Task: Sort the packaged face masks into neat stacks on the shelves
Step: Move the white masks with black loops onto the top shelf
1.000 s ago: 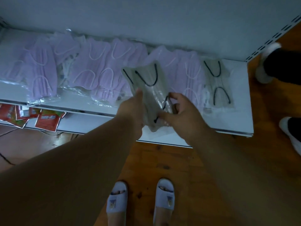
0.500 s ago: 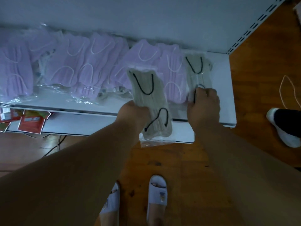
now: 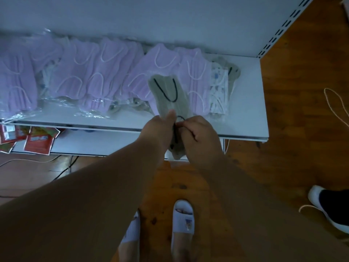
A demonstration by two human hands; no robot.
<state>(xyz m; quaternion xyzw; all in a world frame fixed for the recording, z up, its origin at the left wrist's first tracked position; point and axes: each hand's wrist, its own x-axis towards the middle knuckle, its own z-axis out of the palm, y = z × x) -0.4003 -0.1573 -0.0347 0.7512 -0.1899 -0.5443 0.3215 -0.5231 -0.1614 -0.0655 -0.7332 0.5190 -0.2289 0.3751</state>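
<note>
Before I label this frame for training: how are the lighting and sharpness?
Head view: dim, bluish light; purple mask packs look soft; wide-angle bends the shelf edge; both hands gripping the grey mask pack are slightly blurred.

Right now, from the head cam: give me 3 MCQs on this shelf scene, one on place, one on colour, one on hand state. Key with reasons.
1. Where does the white patterned mask pack lie?
A. right end of the mask row on the upper shelf
B. on the floor
C. on the lower shelf by the red packets

2. What colour are the ear loops on the grey mask pack being held?
A. white
B. black
C. red

3. How are the hands placed?
A. both hang empty
B. only the left hand grips
C. both grip the grey mask pack

Key: A, it sits right of the purple mask packs; B, a dark loop shows against the grey; C, left hand and right hand both close on its near end.
</note>
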